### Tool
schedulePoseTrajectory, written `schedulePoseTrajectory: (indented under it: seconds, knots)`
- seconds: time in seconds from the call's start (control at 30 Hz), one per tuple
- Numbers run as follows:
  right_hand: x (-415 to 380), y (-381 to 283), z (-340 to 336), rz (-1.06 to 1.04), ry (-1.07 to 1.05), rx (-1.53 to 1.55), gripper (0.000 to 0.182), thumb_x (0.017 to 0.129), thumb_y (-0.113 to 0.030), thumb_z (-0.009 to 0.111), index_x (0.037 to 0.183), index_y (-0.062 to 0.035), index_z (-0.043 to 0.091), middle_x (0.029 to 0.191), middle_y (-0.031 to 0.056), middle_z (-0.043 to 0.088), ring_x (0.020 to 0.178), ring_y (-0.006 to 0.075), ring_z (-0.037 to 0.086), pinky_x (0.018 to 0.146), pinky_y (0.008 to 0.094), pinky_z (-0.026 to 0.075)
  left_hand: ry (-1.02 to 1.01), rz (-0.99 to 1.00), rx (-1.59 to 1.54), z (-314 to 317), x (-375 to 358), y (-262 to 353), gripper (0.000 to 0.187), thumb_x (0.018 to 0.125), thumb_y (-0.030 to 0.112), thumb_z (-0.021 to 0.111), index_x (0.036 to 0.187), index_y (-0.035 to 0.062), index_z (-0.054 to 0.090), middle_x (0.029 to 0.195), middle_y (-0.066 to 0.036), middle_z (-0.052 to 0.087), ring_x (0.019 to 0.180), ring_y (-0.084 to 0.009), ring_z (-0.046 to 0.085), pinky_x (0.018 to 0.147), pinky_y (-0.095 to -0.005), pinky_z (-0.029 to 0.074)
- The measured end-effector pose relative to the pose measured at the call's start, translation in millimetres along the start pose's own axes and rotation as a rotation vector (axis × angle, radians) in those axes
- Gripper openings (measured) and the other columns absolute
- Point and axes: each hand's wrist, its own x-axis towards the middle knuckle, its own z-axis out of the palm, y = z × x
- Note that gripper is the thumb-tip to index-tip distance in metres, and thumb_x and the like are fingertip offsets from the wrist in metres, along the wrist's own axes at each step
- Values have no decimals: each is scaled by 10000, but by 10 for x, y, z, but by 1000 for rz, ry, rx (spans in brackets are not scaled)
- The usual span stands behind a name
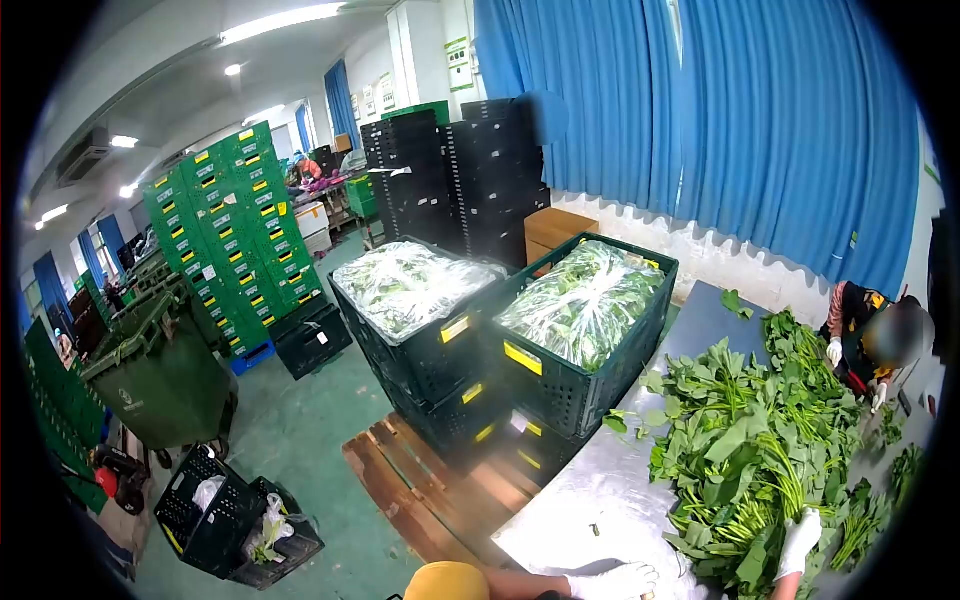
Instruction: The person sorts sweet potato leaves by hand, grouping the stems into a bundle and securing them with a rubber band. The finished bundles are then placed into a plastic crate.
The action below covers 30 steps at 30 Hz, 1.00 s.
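Observation:
A large heap of leafy green vegetables (750, 440) with long pale stems lies on the metal table (620, 490). My right hand (800, 540), in a white glove, is at the near right side of the heap with its fingers closed around stems. At the bottom edge of the view, my left hand (612, 582), also gloved in white, rests low over the bare metal left of the heap. Its fingers look stretched out, though the frame cuts off part of the hand. A small bit of green debris (595, 529) lies on the metal beyond it.
Left of the table, dark crates (590, 370) of bagged greens stand stacked on a wooden pallet (400, 490). A co-worker (865, 340) in white gloves is across the heap. Green crates (230, 230), a wheeled bin (160, 370) and two floor crates (225, 510) stand farther left.

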Motion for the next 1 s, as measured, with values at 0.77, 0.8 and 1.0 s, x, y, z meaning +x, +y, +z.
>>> schedulePoseTrajectory:
  seconds: [0.77, 0.8, 1.0]
  knots:
    - [-99, -199, -1225, 551, 276, 1206, 166, 920, -158, 500, 860, -32, 590, 781, 50, 595, 586, 127, 530, 542, 266, 422, -336, -2, 427, -246, 806, 468, 304, 773, 131, 589, 1058, 26, 601, 1082, -156, 592, 1040, -317, 547, 901, -435, 431]
    - [-170, -223, -1309, 660, 203, 1371, 188, 929, -196, 502, 846, -44, 573, 767, 48, 597, 577, 121, 548, 516, 246, 417, -312, 58, 410, -217, 757, 327, 302, 777, 129, 584, 1061, 27, 599, 1074, -156, 595, 1041, -317, 547, 903, -433, 430]
    - [-800, -432, -1408, 720, -747, 1888, 252, 926, -201, 542, 1001, 29, 612, 934, 107, 665, 709, 142, 648, 578, 225, 521, -86, 113, 417, -385, 968, 517, 255, 772, 176, 603, 1008, 91, 649, 1066, -102, 601, 971, -288, 572, 827, -399, 463]
